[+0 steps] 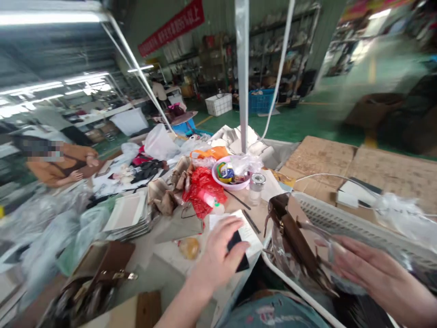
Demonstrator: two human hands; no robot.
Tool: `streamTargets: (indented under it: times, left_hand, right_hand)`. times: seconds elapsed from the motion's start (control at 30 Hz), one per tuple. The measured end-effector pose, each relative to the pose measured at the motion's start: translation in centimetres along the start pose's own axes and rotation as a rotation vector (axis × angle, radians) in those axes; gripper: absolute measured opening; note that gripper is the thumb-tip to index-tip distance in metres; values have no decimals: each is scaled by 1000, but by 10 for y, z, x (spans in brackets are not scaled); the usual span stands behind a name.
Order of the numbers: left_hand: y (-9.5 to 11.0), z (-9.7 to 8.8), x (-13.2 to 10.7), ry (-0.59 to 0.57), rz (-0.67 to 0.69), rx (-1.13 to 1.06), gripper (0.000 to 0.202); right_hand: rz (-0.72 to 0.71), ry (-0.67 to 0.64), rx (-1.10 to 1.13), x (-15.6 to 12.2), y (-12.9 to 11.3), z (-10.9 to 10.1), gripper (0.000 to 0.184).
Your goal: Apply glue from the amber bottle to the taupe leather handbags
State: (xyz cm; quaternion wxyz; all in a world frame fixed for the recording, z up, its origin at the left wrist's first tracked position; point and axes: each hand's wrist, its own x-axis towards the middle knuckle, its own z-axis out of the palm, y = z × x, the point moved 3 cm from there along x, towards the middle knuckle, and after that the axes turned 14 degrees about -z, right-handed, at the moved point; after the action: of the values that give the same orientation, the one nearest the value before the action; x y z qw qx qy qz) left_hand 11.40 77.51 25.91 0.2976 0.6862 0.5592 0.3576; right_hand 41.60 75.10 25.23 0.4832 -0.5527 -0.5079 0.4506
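Note:
My left hand [218, 255] reaches onto the worktable and pinches a small black flat piece [239, 253] that lies over a white sheet of paper [239, 228]. My right hand [372, 278] lies flat with fingers stretched out under a clear plastic bag [307, 255] that holds a brown leather handbag [293, 237]. The bag sits at the edge of a white plastic crate [344, 223].
The table [170, 255] holds a red plastic bag [203, 184], a pink bowl [230, 175] of small items, a glass jar [256, 187], tan bag parts and grey boards. Another brown bag [109, 269] lies near left. Cardboard sheets [321, 157] lie right. A seated person [61, 164] is at far left.

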Motion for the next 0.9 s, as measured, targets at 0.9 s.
streamTargets:
  times: [0.9]
  left_hand:
    - [-66, -148, -178, 406, -444, 945, 19]
  right_hand:
    - [6, -675, 510, -92, -74, 343, 33]
